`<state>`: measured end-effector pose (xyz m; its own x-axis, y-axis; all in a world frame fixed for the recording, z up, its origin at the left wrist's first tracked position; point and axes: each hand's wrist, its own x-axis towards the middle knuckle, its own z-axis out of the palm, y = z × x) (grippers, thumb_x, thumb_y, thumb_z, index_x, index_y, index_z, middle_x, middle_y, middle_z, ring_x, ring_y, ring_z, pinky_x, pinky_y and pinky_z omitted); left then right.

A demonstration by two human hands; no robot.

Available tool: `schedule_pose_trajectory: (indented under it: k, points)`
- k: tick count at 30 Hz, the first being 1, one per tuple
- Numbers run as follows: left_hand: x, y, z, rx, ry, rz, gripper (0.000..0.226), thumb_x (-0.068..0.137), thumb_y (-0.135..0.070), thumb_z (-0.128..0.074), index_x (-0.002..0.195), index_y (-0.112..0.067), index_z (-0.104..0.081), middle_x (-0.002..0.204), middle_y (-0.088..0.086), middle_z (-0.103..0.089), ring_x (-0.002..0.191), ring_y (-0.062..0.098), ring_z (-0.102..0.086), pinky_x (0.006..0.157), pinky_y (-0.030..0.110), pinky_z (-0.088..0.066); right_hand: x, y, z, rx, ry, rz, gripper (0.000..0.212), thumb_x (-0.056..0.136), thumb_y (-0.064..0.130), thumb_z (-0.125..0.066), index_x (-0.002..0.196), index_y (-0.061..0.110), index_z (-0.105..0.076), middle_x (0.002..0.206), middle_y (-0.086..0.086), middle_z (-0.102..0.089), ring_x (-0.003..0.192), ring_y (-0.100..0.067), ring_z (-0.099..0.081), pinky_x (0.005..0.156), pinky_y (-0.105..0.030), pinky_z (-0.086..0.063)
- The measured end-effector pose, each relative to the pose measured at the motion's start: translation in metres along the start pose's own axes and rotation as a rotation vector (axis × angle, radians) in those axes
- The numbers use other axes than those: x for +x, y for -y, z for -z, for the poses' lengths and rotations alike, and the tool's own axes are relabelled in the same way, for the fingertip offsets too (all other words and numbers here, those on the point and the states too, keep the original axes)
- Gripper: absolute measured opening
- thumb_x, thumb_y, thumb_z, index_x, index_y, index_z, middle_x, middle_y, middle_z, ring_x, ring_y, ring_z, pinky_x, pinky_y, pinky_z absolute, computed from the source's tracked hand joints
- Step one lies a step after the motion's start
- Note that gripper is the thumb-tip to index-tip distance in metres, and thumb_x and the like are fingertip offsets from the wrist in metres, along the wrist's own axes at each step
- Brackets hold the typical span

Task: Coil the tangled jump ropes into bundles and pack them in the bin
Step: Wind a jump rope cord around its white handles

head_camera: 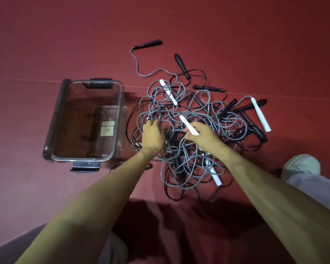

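Tangled jump ropes (208, 109) lie heaped on a red floor (255, 44), just right of a clear bin (54, 119). The left grip (153, 134) curls into the grey cords; the right grip (202, 137) holds a white handle (188, 124).

Grey and black jump ropes (198, 119) are lying in one tangled heap on the floor (236, 35), just beside the clear, upright bin (54, 121).
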<state>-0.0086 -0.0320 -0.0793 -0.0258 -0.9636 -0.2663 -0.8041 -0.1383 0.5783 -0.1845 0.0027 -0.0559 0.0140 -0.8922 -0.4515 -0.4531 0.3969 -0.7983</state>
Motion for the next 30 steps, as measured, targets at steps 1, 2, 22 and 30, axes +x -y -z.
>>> schedule_pose_trajectory:
  k: [1,2,22,30]
  points:
    - [0.008,-0.002,0.001,0.047,0.038,0.012,0.037,0.101,-0.018,-0.042,0.135,-0.004,-0.049,0.131,0.021,-0.051,0.121,0.037,-0.042,0.102,0.040,-0.031,-0.002,0.001,0.003,0.060,0.001,-0.003,0.010,0.090,0.011,-0.064,0.095,0.018,-0.060,0.086,-0.004,-0.058,0.067,-0.017,-0.049,0.061,-0.027,-0.040]
    - [0.013,-0.002,0.001,0.093,0.071,0.018,0.039,0.101,-0.020,-0.043,0.136,-0.005,-0.047,0.132,0.021,-0.051,0.121,0.038,-0.042,0.101,0.041,-0.031,-0.004,0.002,0.005,0.134,-0.002,-0.011,0.011,0.091,0.011,-0.064,0.093,0.020,-0.060,0.082,-0.003,-0.056,0.063,-0.015,-0.046,0.058,-0.027,-0.040]
    - [-0.082,-0.046,0.137,-0.720,-0.042,-0.048,0.014,0.100,-0.009,-0.049,0.101,-0.009,-0.063,0.078,-0.002,-0.058,0.060,-0.006,-0.052,0.054,0.007,-0.043,-0.099,0.120,0.065,0.848,-0.235,0.059,0.014,0.092,-0.003,-0.056,0.090,0.011,-0.053,0.074,-0.003,-0.050,0.047,-0.006,-0.041,0.039,-0.018,-0.032]
    - [-0.130,-0.103,0.159,-0.344,0.232,-0.328,0.074,0.085,-0.018,-0.073,0.148,-0.022,-0.034,0.145,-0.007,-0.031,0.134,0.010,-0.029,0.114,0.029,-0.021,-0.166,0.199,0.087,0.643,-0.058,0.143,0.006,0.092,0.002,-0.059,0.092,0.008,-0.059,0.075,-0.002,-0.053,0.047,-0.005,-0.041,0.038,-0.016,-0.032]
